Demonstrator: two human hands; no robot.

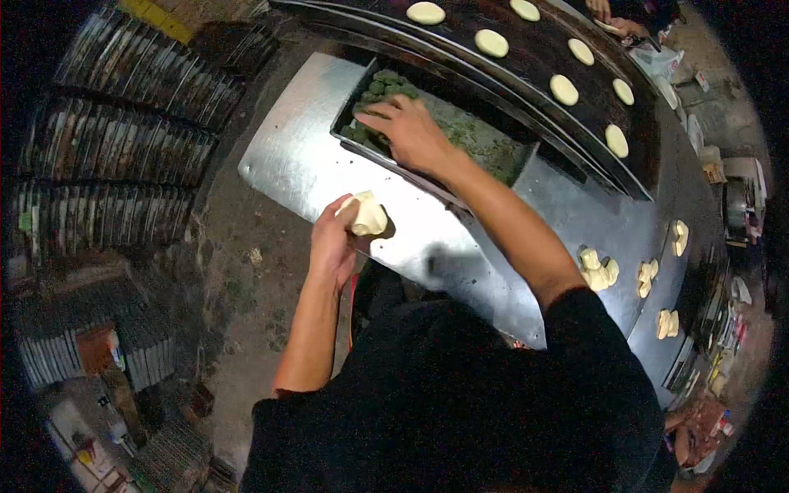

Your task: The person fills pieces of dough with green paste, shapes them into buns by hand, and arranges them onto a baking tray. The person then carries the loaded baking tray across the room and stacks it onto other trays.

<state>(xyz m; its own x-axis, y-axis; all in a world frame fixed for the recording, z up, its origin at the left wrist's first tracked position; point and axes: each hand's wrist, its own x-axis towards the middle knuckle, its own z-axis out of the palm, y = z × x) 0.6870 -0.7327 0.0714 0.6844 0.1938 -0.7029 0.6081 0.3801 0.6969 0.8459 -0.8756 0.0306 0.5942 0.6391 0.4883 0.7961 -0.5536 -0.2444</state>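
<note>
So the big metal surface is ending right over the floor, and that near edge is what's bugging me. The long tray is sitting toward the back of it, and the right forearm is crossing over its front rim, so any leaning there could be nudging the thing or dragging bits out. The right sleeve is hanging close to some dough lumps, and I'd guess a wide elbow swing could be smearing them. The right hand is spreading its fingers loosely open over the green mix in the tray; I can't tell if the fingertips are touching any. Meanwhile the left hand is curling closed around one side of a soft piece of dough, holding it by that near edge. To me that's the riskiest spot: the eyes are probably following the other hand, so a slackening grip could be letting it slip off, while squeezing too hard could be tearing it. Tiny dark specks are also dotting the metal, so anything sticky landing there might be picking them up.
</note>
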